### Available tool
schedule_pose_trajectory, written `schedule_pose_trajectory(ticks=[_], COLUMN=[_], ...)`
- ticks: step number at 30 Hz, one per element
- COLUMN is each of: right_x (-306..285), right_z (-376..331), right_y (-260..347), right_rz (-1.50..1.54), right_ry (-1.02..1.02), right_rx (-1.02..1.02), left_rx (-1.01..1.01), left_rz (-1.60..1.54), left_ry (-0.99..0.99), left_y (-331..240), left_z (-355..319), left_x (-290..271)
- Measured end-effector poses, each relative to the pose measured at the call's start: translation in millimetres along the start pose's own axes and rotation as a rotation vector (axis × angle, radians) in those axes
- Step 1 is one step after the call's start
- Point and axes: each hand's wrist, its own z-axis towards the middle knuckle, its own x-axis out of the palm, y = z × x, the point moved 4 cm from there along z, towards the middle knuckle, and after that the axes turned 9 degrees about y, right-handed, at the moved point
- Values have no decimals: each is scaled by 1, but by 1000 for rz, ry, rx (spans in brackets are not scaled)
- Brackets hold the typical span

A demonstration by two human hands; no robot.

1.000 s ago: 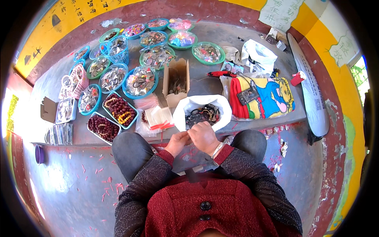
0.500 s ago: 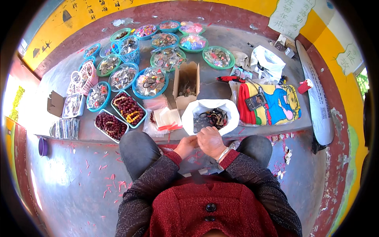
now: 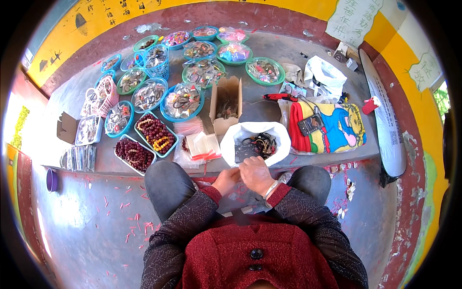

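My left hand (image 3: 226, 180) and my right hand (image 3: 256, 175) meet close together over my lap, just in front of a white plastic bag (image 3: 255, 144) holding dark bracelets and cords. The fingers of both are curled around something small that I cannot make out. A stack of small clear packets with red strips (image 3: 202, 146) lies on the ledge just left of the bag. Behind it stands an open cardboard box (image 3: 226, 103) with small items inside.
Several round teal bowls (image 3: 182, 102) and trays of beads (image 3: 156, 134) cover the grey ledge (image 3: 269, 111) at left and back. A colourful cartoon-print bag (image 3: 327, 127) lies at right, another white bag (image 3: 325, 74) behind it. Red scraps litter the floor (image 3: 96, 226).
The view has shifted slightly; my hands stay together over my lap near the white bag, with only small finger movement.
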Motion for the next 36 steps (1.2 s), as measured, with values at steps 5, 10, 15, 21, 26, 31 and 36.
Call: schedule_pose_trajectory(ticks=[5, 10, 15, 21, 26, 31, 36], right_x=[-1, 7, 5, -3, -4, 8, -9], right_z=[-2, -2, -2, -1, 2, 0, -13], right_y=[-3, -2, -2, -6, -22, -52, -80], right_rz=[41, 42, 86, 144, 432, 863, 1215], right_ry=[-33, -39, -125, -244, -257, -243, -273], right_rx=[-9, 4, -10, -15, 109, 278, 431], left_rx=[16, 49, 21, -70, -33, -44, 62], left_rz=[-105, 79, 74, 25, -270, -731, -1003], left_ry=[-22, -31, -18, -28, 15, -2, 48], left_y=[-7, -5, -3, -19, 6, -7, -19], left_z=[-1, 0, 0, -5, 5, 1, -4], left_x=[2, -1, -2, -2, -4, -5, -15])
